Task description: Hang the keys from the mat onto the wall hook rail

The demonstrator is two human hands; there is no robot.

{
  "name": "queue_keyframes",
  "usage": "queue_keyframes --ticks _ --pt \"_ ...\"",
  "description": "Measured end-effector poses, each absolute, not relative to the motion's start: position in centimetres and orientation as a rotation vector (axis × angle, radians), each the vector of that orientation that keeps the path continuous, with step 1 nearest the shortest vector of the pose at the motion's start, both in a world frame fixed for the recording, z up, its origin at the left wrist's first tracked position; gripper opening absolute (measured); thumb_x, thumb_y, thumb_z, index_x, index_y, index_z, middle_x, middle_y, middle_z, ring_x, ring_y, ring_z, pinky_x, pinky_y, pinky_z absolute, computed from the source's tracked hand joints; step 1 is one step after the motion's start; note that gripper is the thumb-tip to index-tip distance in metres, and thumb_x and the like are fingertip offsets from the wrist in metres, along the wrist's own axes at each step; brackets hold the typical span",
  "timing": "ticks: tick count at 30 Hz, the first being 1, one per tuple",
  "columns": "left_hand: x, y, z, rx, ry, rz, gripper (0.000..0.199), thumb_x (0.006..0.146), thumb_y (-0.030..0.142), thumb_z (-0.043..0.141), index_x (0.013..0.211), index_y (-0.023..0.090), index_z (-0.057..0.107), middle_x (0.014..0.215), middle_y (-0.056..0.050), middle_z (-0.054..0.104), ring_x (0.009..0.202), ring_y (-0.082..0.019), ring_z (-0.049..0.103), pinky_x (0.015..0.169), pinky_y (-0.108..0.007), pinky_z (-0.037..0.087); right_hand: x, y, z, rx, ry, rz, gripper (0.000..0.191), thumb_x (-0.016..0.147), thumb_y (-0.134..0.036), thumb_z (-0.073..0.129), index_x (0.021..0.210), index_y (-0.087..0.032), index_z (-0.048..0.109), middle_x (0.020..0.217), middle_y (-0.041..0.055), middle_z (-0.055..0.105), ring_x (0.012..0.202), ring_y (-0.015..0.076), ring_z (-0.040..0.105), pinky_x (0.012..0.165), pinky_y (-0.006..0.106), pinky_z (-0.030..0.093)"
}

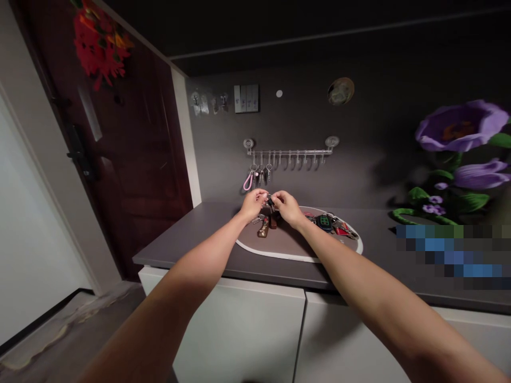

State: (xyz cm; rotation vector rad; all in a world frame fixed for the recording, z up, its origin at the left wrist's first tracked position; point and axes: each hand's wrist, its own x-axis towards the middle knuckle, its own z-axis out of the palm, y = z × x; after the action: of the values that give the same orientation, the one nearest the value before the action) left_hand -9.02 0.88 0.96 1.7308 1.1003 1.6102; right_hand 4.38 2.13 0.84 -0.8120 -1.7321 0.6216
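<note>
A black key (270,202) is pinched between the left hand (252,205) and the right hand (286,208), held just above a white-rimmed mat (279,256) laid with other keys (325,223).

Here a dark wooden door (107,159) is flanked by a flower-painted grey wall (303,117), while white cabinets (239,330) are capped by a charcoal countertop (179,239)!

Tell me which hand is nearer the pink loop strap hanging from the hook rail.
Left. The left hand is just below and to the right of the pink loop strap; the right hand is farther right, beyond the left hand.
</note>
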Motion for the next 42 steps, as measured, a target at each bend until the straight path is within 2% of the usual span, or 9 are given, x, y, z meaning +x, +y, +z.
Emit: queue_keyframes --ticks 5,14,19,27,36,42 --pt "-9.3 0.8 0.7 1.932 1.356 1.615 0.018 0.082 0.022 0.041 0.082 0.013 0.056 0.068 -0.001 0.058 0.053 -0.007 0.048 0.055 -0.02 0.039 4.6 2.1 0.8 -0.795 -1.668 0.644 0.016 0.073 -0.032 0.048 0.075 -0.017 0.052 0.069 -0.0012 0.052 0.063 0.01 0.048 0.063 0.024 0.042" --pt "-9.5 0.2 0.5 2.274 1.712 1.403 0.023 0.083 0.025 0.038 0.077 0.016 0.058 0.072 -0.004 0.062 0.067 -0.013 0.053 0.065 -0.024 0.037 4.8 1.6 1.9 -0.717 -1.461 0.763 0.019 0.069 -0.035 0.053 0.075 -0.017 0.05 0.074 0.0002 0.053 0.068 0.011 0.049 0.064 0.025 0.045" --pt "-9.3 0.1 0.4 2.313 1.766 1.323 0.024 0.083 0.026 0.038 0.079 0.017 0.059 0.075 -0.005 0.063 0.069 -0.014 0.053 0.065 -0.024 0.036 4.8 2.0 3.6 -0.711 -1.365 0.81 0.018 0.069 -0.034 0.054 0.074 -0.017 0.05 0.075 0.0001 0.054 0.067 0.0105 0.05 0.06 0.024 0.046" --pt "-9.3 0.2 0.4 2.322 1.778 1.281 0.025 0.083 0.025 0.037 0.079 0.017 0.059 0.074 -0.005 0.063 0.069 -0.014 0.055 0.064 -0.025 0.036 3.7 3.5 8.1 -0.747 -1.165 0.916 0.005 0.074 -0.02 0.05 0.071 -0.016 0.049 0.067 -0.0019 0.054 0.056 0.0071 0.05 0.052 0.02 0.046" --pt "-9.3 0.1 0.5 2.318 1.795 1.272 0.026 0.084 0.026 0.036 0.08 0.017 0.06 0.075 -0.005 0.063 0.071 -0.015 0.056 0.066 -0.025 0.037 1.6 5.3 10.6 -0.823 -0.975 1.015 0.012 0.074 -0.007 0.046 0.066 -0.015 0.05 0.057 -0.0034 0.053 0.048 0.0046 0.05 0.049 0.018 0.045" --pt "-9.3 0.1 0.6 2.325 1.777 1.286 0.025 0.083 0.025 0.037 0.078 0.018 0.06 0.074 -0.005 0.063 0.072 -0.016 0.056 0.067 -0.025 0.037 0.8 5.9 11.0 -0.821 -0.915 1.073 0.013 0.075 -0.007 0.046 0.066 -0.015 0.051 0.055 -0.0029 0.054 0.046 0.0038 0.05 0.048 0.017 0.046"
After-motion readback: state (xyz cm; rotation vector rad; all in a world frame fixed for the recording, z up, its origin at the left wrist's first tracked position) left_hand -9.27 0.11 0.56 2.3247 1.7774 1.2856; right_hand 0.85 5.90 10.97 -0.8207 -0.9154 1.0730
